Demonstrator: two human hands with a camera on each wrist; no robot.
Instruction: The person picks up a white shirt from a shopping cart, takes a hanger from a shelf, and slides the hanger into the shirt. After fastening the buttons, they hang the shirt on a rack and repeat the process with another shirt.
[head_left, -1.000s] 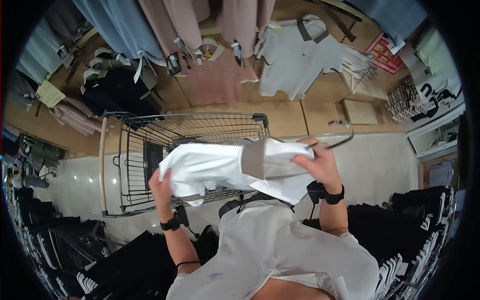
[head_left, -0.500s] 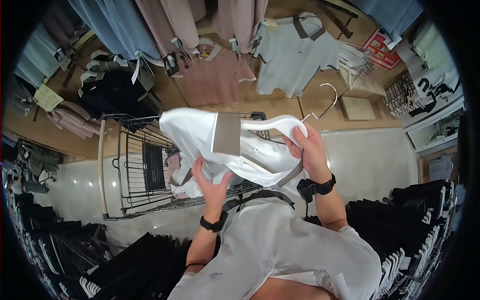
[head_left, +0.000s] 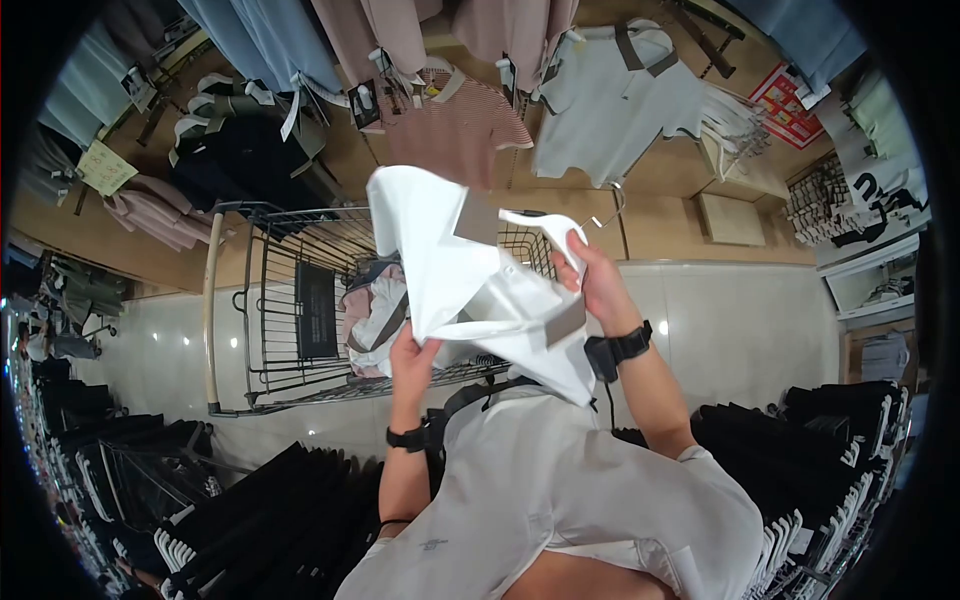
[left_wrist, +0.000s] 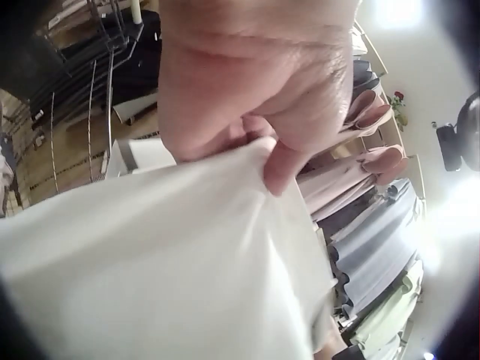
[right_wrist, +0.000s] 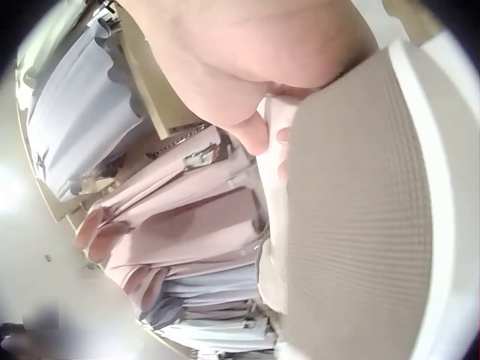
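A white polo shirt (head_left: 432,250) with a taupe collar (right_wrist: 360,217) is held up over the shopping cart. My right hand (head_left: 603,285) grips a white hanger (head_left: 560,232), whose metal hook sticks out beyond the fingers. The hanger's other arm runs toward the shirt's neck opening. Lower on the shirt, my left hand (head_left: 410,362) pinches the white cloth (left_wrist: 165,255) between thumb and fingers, pulling it into a fold in the left wrist view. The cloth hangs loosely creased between both hands.
The wire shopping cart (head_left: 270,340) stands just ahead, with folded pink and white clothes (head_left: 378,320) inside. Beyond it, a wooden display holds hanging shirts and a grey polo shirt (head_left: 620,105). Racks of black trousers (head_left: 290,510) flank me on both sides.
The shirt was stretched sideways between both hands, then swung up with the hanger in the right hand. My left hand let go, moved right, and now pinches the shirt's lower edge.
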